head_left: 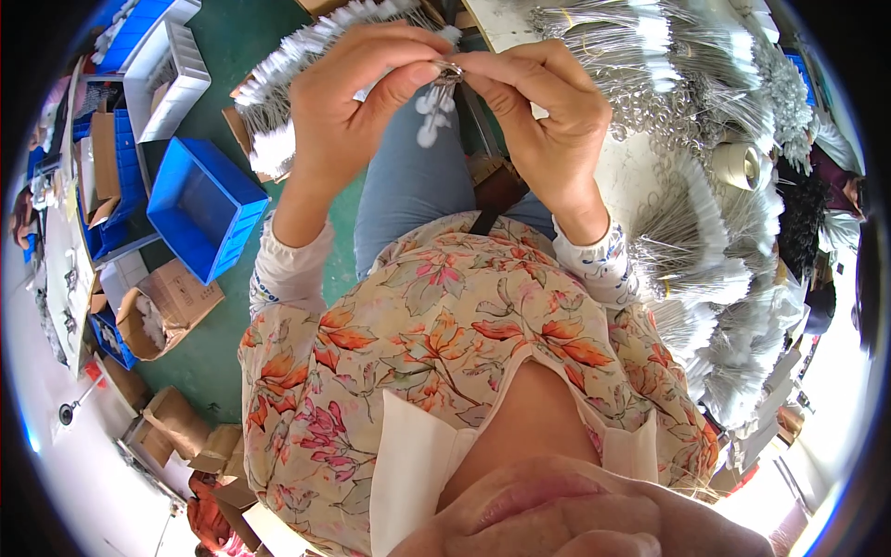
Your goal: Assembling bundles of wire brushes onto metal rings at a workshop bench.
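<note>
My left hand [357,97] and my right hand [548,116] meet above my lap, at the top middle of the view. Both pinch, thumb against index finger, at the metal loops of a small bunch of wire brushes [432,113]. The bunch is seen nearly end-on, its white tips below the loops. Fingertips cover part of the loops, so how they are joined cannot be made out. To the right, wire brushes [687,223] with white bristle ends and looped wire handles lie in heaps on a pale table [624,172].
An open box of more white-tipped brushes [278,84] stands beyond my left hand. On the green floor [212,367] at left are a blue crate [209,209] and an open cardboard box [181,302]. A white roll [736,164] sits among the brushes at right.
</note>
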Action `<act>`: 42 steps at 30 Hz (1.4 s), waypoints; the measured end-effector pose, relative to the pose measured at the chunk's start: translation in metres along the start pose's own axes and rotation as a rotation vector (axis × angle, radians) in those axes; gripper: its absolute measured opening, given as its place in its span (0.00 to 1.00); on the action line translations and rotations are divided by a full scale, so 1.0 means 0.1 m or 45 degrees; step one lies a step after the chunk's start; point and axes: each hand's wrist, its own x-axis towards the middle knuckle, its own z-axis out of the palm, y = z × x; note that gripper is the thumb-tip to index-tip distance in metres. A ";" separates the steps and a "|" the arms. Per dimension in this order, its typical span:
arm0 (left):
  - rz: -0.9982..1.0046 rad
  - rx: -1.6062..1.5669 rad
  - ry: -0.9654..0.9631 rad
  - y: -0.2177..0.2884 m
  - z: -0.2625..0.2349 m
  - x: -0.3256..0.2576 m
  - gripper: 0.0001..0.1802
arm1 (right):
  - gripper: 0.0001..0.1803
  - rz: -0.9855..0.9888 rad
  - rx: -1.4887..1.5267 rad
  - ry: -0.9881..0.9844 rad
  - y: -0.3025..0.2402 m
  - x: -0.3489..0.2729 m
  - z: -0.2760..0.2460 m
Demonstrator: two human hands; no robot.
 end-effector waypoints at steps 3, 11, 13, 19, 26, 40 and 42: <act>-0.491 -0.707 0.227 0.10 0.16 -0.09 0.08 | 0.09 -0.008 -0.003 0.027 0.01 0.01 0.06; -0.764 -1.499 0.501 -0.06 0.29 -0.13 0.11 | 0.06 0.101 -0.016 -0.086 0.09 -0.06 0.26; -0.758 -1.597 0.533 -0.08 0.28 -0.12 0.12 | 0.06 0.634 0.517 -0.115 0.20 -0.14 0.39; -0.652 -0.794 0.282 0.05 0.28 -0.06 0.09 | 0.07 0.527 0.624 -0.023 0.14 -0.13 0.30; -0.470 -0.195 -0.692 -0.41 0.11 -0.23 0.14 | 0.03 0.729 0.187 -0.341 0.39 -0.27 0.02; 0.418 0.523 -0.623 -3.51 0.91 -0.10 0.17 | 0.04 0.719 -0.271 -0.345 0.75 -0.91 -0.28; 0.404 0.626 -0.541 -3.91 1.21 -0.37 0.19 | 0.04 0.700 -0.268 -0.341 0.76 -0.91 -0.27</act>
